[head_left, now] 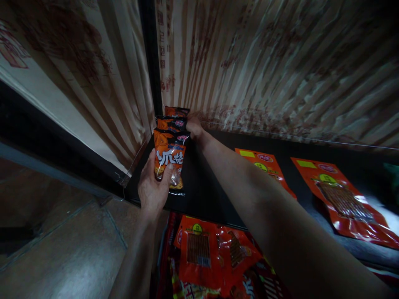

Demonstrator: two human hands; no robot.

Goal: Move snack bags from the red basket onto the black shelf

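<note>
I've got L hand (154,182) pinching the front orange pkt (170,153), thumb on its face, at the black shelf (202,178) corner, prob. keeping it in line; R hand (195,128) beside the rear pkts (168,123) (fingers hidden, can't tell if gripping), likely bracing the row.

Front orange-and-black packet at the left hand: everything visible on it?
The front packet is a glossy, plastic-looking pouch, mostly orange, with a black top band, a small pink-and-white logo and large white characters. It looks closed, its surface slightly creased. It is at the left end of the black shelf, in front of two similar packets. The left hand grips its lower left side.
</note>
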